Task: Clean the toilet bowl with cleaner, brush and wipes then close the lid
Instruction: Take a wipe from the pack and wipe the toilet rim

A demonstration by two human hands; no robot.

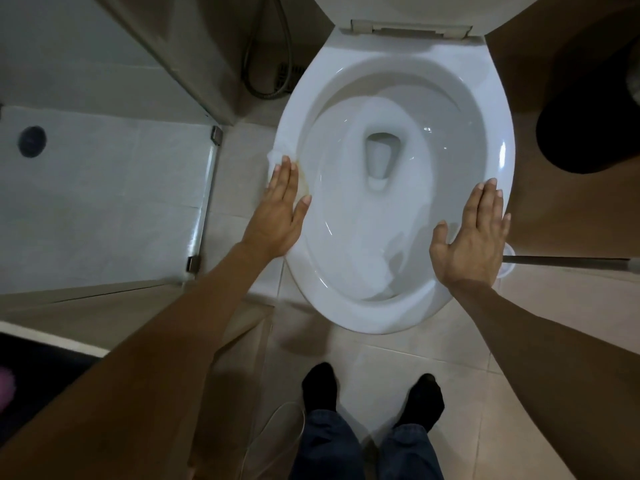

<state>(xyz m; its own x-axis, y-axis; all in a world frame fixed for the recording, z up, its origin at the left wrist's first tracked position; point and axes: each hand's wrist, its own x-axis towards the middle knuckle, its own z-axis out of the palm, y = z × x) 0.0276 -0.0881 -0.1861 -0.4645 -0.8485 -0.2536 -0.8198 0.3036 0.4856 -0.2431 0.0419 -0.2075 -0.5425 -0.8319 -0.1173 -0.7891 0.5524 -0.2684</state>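
The white toilet bowl fills the middle of the head view, its seat and lid raised at the top. My left hand lies flat with straight fingers on the bowl's left rim, pressing a white wipe whose edge shows beyond the fingertips. A yellowish stain sits on the rim beside that hand. My right hand rests flat and open on the right rim. White tissue lies inside the bowl, near the water.
A black bin stands right of the toilet. A grey handle with a white base lies by the right rim. A spray hose hangs at the back left, beside the glass shower door. My feet stand on beige tiles.
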